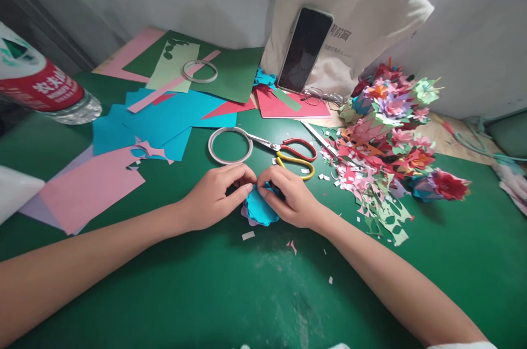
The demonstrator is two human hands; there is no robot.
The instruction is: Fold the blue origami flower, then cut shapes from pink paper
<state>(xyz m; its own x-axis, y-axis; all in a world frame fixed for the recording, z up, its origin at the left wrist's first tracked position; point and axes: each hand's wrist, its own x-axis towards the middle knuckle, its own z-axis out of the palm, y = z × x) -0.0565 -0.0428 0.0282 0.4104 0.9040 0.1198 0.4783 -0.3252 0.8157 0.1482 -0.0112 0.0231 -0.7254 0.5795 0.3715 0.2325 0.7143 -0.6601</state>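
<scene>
Between my hands is a small paper flower [262, 208], blue on top with a lilac layer showing beneath its scalloped edge. My left hand [219, 193] pinches its upper left edge between thumb and fingers. On the other side, my right hand [290, 195] grips the upper right edge the same way, fingers bent. The fingertips of both hands nearly meet at the flower's far rim. Just beyond them lie scissors [284, 150] with red and yellow handles and a roll of tape [230, 146].
Coloured paper sheets [164, 116] and another tape roll [200, 71] lie at the back left, near a water bottle [41, 80]. A phone [307, 50] leans on a cloth bag [370, 3]. Finished paper flowers [391, 102] and paper scraps [370, 190] spread on the right, with glasses [321, 97] behind.
</scene>
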